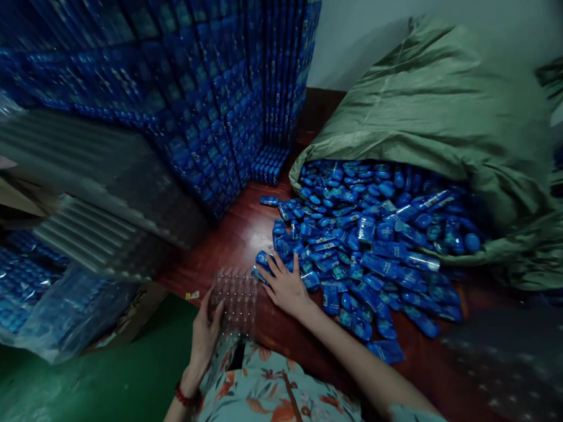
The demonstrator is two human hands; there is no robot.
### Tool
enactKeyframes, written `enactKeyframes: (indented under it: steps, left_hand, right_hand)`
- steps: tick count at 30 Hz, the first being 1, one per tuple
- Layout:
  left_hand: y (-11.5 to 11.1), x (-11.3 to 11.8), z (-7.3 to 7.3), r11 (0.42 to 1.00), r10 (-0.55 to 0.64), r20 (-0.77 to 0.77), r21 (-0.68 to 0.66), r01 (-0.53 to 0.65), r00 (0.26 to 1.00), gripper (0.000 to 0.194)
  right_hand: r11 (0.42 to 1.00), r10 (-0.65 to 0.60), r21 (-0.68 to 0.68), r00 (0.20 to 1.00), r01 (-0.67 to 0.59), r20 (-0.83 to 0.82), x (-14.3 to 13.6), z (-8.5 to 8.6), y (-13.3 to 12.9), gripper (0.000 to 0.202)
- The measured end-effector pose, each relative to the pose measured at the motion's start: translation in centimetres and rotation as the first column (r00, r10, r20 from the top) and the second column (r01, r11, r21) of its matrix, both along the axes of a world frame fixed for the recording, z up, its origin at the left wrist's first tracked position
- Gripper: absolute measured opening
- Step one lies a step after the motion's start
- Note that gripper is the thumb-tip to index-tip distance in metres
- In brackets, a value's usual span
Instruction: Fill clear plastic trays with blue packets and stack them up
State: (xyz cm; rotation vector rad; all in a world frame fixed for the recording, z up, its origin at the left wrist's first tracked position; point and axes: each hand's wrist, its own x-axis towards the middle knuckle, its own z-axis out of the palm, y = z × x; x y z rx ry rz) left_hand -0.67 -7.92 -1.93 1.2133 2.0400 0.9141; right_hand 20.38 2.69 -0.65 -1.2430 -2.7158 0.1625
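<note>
My left hand (206, 331) grips the left edge of a clear plastic tray (236, 298) with rows of moulded pockets, at the front edge of the table. No blue pieces show in its pockets. My right hand (285, 287) is spread open, palm down, at the near left side of a heap of small shiny blue packages (346, 255). Its fingertips touch or lie just over a blue package (262, 258) beside the tray. Whatever lies under the palm is hidden.
A large green woven sack (436, 111) lies with its mouth toward me, spilling blue packages. Tall stacks of filled trays (202, 108) stand at the back left. Nearer are stacked grey-looking trays (97, 163) and a plastic-lined carton (57, 314). The reddish table (226, 232) shows between.
</note>
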Motion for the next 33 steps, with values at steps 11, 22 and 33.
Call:
enactKeyframes:
  steps: [11,22,33]
  left_hand:
    - [1.2,5.6,0.8,0.951,-0.305,-0.365,-0.165,0.261,0.88,0.046]
    - [2.0,4.5,1.5,0.761,-0.569,-0.571,-0.094,0.642,0.592,0.053]
    - [2.2,6.7,0.5,0.862,-0.482,-0.661,-0.243,0.444,0.575,0.056]
  right_hand:
    - [0.984,-0.139,0.113,0.99,0.139,-0.009,0.4,-0.4,7.1,0.041]
    - [0.919,-0.363,-0.116,0.692,0.377,-0.624,7.8,3.6,-0.2,0.025]
    - [0.897,-0.428,-0.144,0.903,0.418,-0.047,4.3,0.9,0.7,0.03]
